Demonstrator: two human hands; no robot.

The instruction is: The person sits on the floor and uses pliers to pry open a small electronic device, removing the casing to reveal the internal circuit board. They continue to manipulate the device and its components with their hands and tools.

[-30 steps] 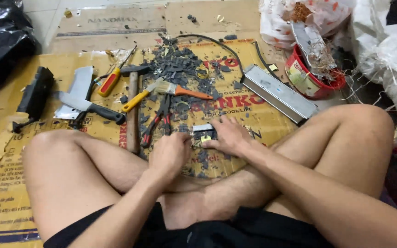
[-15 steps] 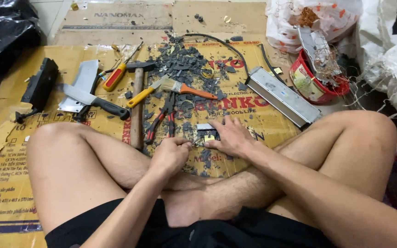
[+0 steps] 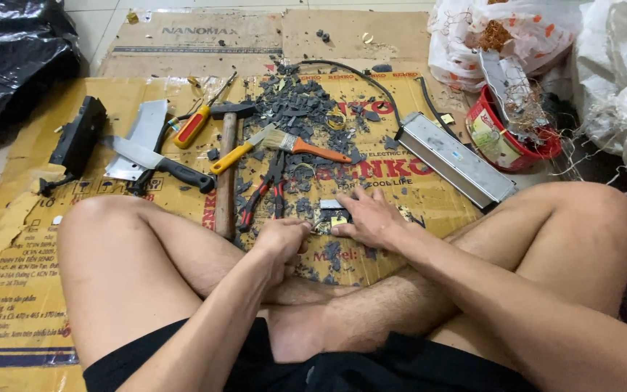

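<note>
Black plastic bag (image 3: 9,58): bunched at the far left edge, on the tiled floor beside the flattened yellow cardboard sheet (image 3: 16,239).
Black boxy casing (image 3: 78,138): lies on the cardboard, left of the tools.
Steel cleaver with black handle (image 3: 157,160): flat on the cardboard, its blade over a bare metal plate (image 3: 139,134).
Red-and-yellow-handled screwdriver (image 3: 196,125): just beside the head of the wooden-handled hammer (image 3: 226,174), whose handle runs down toward the left knee.
Red-and-black-handled pliers (image 3: 261,192): lie between the hammer and the hands.
Orange-handled paintbrush (image 3: 302,145): rests across the pile of dark grey broken chips (image 3: 306,105), next to a yellow-handled tool (image 3: 237,154).
Left hand (image 3: 284,239): fingers curled in, knuckles up, pinching at the left edge of the small part; what it grips I cannot tell.
Small dark part with a yellow patch (image 3: 332,215): on the cardboard between the two hands, just in front of the crossed legs.
Right hand (image 3: 368,218): spread flat, fingers pressing down on the part's right side.
Long grey metal box (image 3: 455,158): lies diagonally, right of the hands, near a black cable (image 3: 371,80).
Red plastic bucket (image 3: 509,134): stands beyond the right knee, holding metal strips and tangled wire.
White plastic bag (image 3: 502,36): behind the bucket, top right.
</note>
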